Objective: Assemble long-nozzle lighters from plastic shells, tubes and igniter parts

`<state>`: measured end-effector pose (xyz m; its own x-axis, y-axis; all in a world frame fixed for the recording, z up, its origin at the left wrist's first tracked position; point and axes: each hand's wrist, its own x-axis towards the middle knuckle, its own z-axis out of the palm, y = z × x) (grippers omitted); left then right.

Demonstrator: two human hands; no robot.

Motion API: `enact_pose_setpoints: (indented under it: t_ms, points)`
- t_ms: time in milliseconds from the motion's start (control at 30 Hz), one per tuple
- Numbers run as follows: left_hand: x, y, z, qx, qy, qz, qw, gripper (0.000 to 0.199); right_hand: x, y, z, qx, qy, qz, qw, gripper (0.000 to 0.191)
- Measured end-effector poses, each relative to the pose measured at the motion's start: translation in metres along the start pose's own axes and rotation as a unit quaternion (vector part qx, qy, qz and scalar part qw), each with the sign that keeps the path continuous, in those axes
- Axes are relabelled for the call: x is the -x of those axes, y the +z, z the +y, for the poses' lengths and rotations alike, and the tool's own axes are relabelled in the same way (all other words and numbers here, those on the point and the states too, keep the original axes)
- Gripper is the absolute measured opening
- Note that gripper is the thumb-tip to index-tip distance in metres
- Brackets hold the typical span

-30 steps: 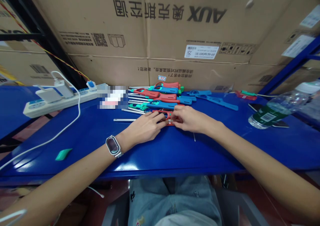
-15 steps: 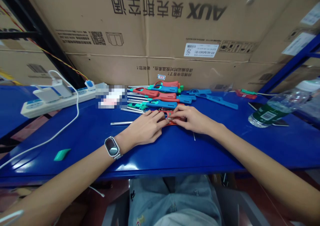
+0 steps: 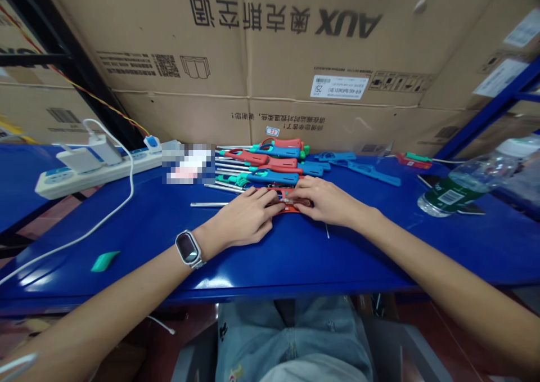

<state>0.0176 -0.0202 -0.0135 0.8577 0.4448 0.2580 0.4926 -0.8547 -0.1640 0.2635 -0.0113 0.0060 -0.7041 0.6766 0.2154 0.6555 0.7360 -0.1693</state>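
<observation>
On the blue table my left hand (image 3: 248, 216), wearing a watch, is closed over a red long-nose lighter (image 3: 291, 208). The lighter's metal tube (image 3: 208, 205) sticks out to the left from under the hand. My right hand (image 3: 324, 199) lies at the lighter's other end. Its bent fingers grip a small brownish see-through part (image 3: 304, 202) at the open red body. Both hands' fingertips nearly meet, and they cover much of the lighter. Just behind them lie several assembled lighters (image 3: 274, 176) in red and blue with green triggers.
Loose blue lighter shells (image 3: 371, 171) lie at the back right. A plastic bottle (image 3: 455, 188) lies tilted farther right. At the left are a white power strip (image 3: 101, 171) with a cable and a green piece (image 3: 105, 261). A cardboard box (image 3: 270, 50) stands behind.
My right fingers have shifted slightly, and the brownish part now shows beneath them. The lighter's metal tube has slid a little to the right. My left hand stays nearly in place.
</observation>
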Motion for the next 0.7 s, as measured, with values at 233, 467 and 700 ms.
enact_pose_setpoints:
  t_ms: [233,467,700]
  points:
    - [0.0,-0.001,0.002,0.003,-0.008,-0.006,1.0,0.043,0.007,0.005,0.002,-0.022,-0.013,0.02,0.999,0.024]
    - [0.0,0.005,-0.006,0.068,0.023,0.027,0.997,0.035,0.015,0.007,-0.004,0.082,-0.053,0.013,0.995,0.036]
    - [0.006,0.0,-0.02,0.143,-0.028,0.049,0.988,0.033,0.022,0.007,-0.009,0.086,-0.029,-0.008,0.996,0.038]
